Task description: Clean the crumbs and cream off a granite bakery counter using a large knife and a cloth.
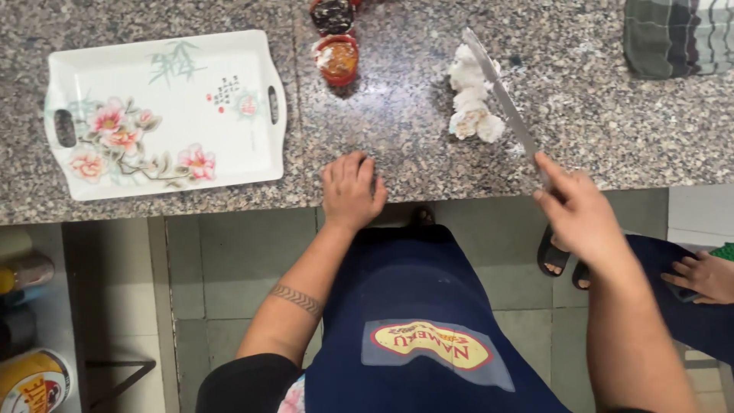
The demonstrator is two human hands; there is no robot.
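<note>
- My right hand is closed around the handle of a long knife — the grip is tight on it, and the blade slants up and to the left over the desk
- The blade lies across a small heap of white chunks, touching or just above them; I cannot tell which
- My left hand rests palm down at the near edge of the desk with fingers curled loosely, nothing in its grip, well apart from the white chunks
- Far from that hand stands a small red cup with orange-brown contents, and a darker container sits just beyond it at the far edge
- At the left lies a white tray with handle slots and a pink flower print
- A folded checked cloth sits in the far right corner
- Below the desk I see my dark blue apron, and at the right another person's hand and sandalled feet on the tiled floor — apart from my own hands
</note>
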